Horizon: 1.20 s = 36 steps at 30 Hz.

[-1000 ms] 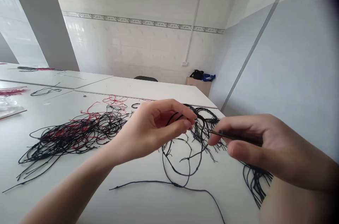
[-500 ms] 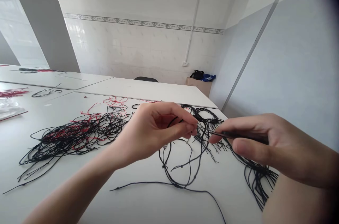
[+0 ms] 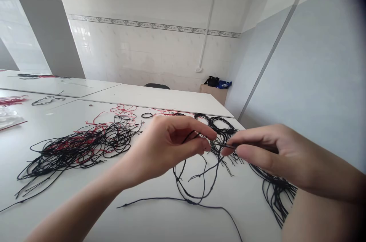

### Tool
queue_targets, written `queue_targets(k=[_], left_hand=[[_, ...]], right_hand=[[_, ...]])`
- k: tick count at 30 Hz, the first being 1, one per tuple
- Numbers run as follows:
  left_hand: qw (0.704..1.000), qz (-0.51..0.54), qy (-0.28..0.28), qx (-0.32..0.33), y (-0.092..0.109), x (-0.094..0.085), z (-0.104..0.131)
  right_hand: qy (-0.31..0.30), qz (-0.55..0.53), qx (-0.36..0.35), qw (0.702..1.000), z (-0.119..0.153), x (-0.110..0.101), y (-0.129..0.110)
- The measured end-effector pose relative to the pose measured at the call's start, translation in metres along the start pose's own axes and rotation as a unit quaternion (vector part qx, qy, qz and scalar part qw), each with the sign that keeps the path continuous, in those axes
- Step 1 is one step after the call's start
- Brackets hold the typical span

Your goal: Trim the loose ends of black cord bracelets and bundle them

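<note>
My left hand (image 3: 174,141) is closed, thumb and fingertips pinching a black braided cord (image 3: 216,177). Loops of this cord hang below the fingers, with small knots along them, and reach down to the tabletop. My right hand (image 3: 265,154) grips a slender tool (image 3: 228,145) with a thin metal tip and a dark handle; I cannot make out its exact kind. The tip points left and meets the cord at the left fingertips. Exactly what the tip does there is hidden by the fingers.
On the white table (image 3: 94,211) at left lies a tangled heap of black and red cords (image 3: 82,143). Coiled black cords (image 3: 223,124) lie behind my hands, and another black bundle (image 3: 278,188) sits under my right wrist. A plastic bag (image 3: 10,118) is at far left.
My right hand has moved a little left, bringing the tool's tip up against the left fingertips. The left hand keeps its pinch, and the hanging loops have shifted slightly.
</note>
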<state>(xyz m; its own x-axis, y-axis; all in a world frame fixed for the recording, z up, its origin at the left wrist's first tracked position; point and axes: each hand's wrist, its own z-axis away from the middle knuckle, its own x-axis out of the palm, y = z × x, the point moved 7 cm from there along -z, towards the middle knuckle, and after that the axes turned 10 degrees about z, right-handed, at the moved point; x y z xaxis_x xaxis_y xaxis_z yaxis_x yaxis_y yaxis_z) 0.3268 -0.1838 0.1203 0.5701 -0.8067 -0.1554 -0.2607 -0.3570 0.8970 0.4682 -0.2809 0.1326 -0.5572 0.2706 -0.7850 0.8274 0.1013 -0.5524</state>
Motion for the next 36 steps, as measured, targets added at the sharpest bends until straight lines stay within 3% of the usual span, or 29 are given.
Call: queue_targets(k=[3,10,22,36], left_hand=[[0.999,0.033,-0.014,-0.018,-0.003,0.003,-0.001],[0.993,0.108,-0.051,-0.017,-0.002,0.008,0.0],[0.984,0.161,-0.066,-0.028,-0.005,0.008,-0.001],[0.984,0.165,-0.058,-0.022,-0.005,0.008,0.001]], right_hand=[[-0.054,0.014,0.01,0.998,-0.001,0.01,-0.005],[-0.092,0.004,0.007,0.996,-0.005,0.021,-0.013],[-0.113,-0.027,0.009,0.993,0.0,0.018,-0.011],[-0.091,-0.04,0.017,0.995,0.001,0.017,-0.006]])
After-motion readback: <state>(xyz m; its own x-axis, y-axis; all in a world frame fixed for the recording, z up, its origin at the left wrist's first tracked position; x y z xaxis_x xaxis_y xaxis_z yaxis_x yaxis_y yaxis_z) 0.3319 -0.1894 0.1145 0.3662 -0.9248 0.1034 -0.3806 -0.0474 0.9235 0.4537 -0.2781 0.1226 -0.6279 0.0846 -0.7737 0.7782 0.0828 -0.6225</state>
